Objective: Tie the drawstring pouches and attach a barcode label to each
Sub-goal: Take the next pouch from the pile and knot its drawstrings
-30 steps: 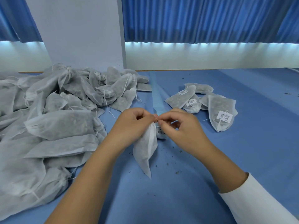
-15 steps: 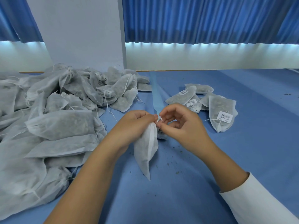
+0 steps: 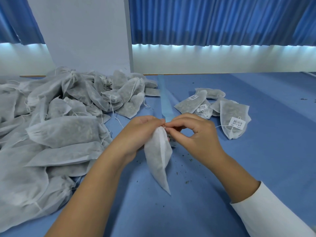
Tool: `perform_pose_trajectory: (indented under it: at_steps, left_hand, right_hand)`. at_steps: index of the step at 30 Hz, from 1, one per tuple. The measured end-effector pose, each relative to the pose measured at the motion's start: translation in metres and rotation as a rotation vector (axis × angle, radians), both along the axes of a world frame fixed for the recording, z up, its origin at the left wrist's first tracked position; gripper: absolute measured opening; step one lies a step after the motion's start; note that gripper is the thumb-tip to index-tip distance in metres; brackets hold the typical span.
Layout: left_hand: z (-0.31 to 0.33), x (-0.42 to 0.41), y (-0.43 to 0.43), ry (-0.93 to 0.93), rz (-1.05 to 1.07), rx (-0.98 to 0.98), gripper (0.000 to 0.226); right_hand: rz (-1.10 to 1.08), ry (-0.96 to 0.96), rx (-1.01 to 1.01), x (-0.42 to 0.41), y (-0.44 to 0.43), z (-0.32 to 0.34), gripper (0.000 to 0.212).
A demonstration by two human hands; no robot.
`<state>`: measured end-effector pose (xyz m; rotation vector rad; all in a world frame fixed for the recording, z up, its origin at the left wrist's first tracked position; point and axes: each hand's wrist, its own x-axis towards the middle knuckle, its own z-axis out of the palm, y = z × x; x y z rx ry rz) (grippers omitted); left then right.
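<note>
Down from your left hand (image 3: 142, 132) hangs one pouch (image 3: 159, 156), its neck gripped there, its body drooping toward you. Just beside it, your right hand (image 3: 196, 134) pinches the drawstring (image 3: 165, 127) at the neck. You seem to be mid-knot; the next move calls for a firm cinch, then a label. Just past both hands runs a blue strip (image 3: 165, 103). Beyond your right hand lie labelled pouches (image 3: 234, 120), and left of your left hand sits the unlabelled pile (image 3: 59, 130).

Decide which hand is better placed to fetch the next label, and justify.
Probably the right hand: it pinches only the string, beside the label strip; the left hand grips the pouch neck.
</note>
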<state>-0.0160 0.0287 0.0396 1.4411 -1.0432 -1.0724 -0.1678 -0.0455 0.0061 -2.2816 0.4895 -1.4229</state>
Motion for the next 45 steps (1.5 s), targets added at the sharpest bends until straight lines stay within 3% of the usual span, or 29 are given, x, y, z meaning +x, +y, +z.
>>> perform_pose_trajectory:
  at_steps: [18,24,28,32,45]
  left_hand:
    - [0.0,-0.003,0.001,0.075,-0.127,0.004,0.02]
    - [-0.002,-0.003,0.0,0.083,-0.063,-0.033,0.016]
    - [-0.002,-0.005,0.001,0.005,-0.007,-0.08,0.016]
    - [-0.004,-0.007,0.001,-0.146,0.015,-0.108,0.021]
    - [-0.005,-0.025,-0.001,-0.24,0.054,-0.169,0.019]
  right_hand:
    - [-0.021,-0.072,0.168,-0.002,0.004,0.007,0.012]
    - [-0.002,-0.084,0.219,-0.002,0.004,0.008,0.019]
    - [0.011,-0.097,0.26,0.0,0.005,0.007,0.024]
    - [-0.046,-0.09,0.269,-0.001,0.001,0.008,0.017]
    - [-0.362,0.134,-0.081,-0.002,-0.006,0.012,0.006]
